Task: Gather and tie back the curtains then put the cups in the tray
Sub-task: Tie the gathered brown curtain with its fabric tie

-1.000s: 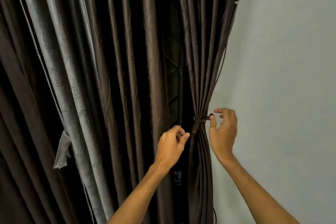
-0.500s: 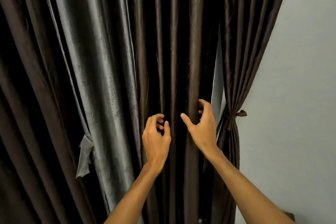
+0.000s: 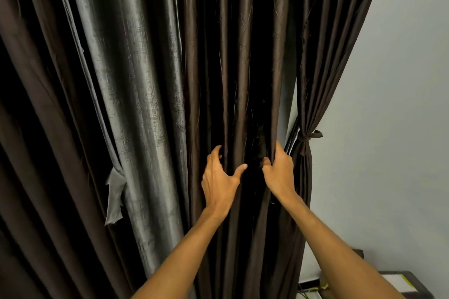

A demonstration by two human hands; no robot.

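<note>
Dark brown curtains hang across the view. The narrow right curtain panel [image 3: 313, 85] is gathered and bound with a knotted tie [image 3: 306, 138] next to the wall. A wider middle curtain panel [image 3: 233, 68] hangs loose in front of me. My right hand [image 3: 278, 170] grips the right edge of that panel, fingers curled round the folds. My left hand [image 3: 218, 178] lies spread against the folds just to the left, thumb out and fingers reaching into the cloth. No cups or tray are in view.
A shiny grey curtain panel [image 3: 136, 94] hangs left of the middle one, with a loose grey tie strap [image 3: 114, 199] dangling from it. A pale wall [image 3: 393, 128] fills the right side. A dark furniture corner [image 3: 413, 284] shows at the bottom right.
Both hands left the tied right panel and moved left to the middle panel. My right hand has closed on its edge, and my left hand has spread over the folds.
</note>
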